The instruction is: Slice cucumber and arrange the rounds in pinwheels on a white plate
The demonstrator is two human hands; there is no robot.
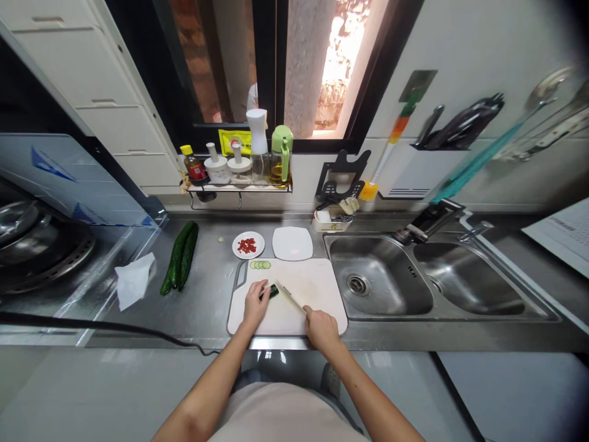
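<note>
A white cutting board (317,294) lies on the steel counter. My left hand (256,302) is closed around a short dark green cucumber piece (273,291), whose right end shows beyond the fingers. In my right hand (321,326) is the handle of a knife (291,297); its blade points up and left, with the tip close to the piece's right end. Several cucumber slices (260,265) lie overlapping near the board's top left. Behind the board are a round plate (236,247) with red chopped bits and a bare white square plate (292,243).
Whole cucumbers (188,252) and a crumpled white tissue (134,281) lie on the left. A double sink (381,276) adjoins the board's right. A spice rack (243,188) hangs behind; a cable (156,334) crosses the front left edge.
</note>
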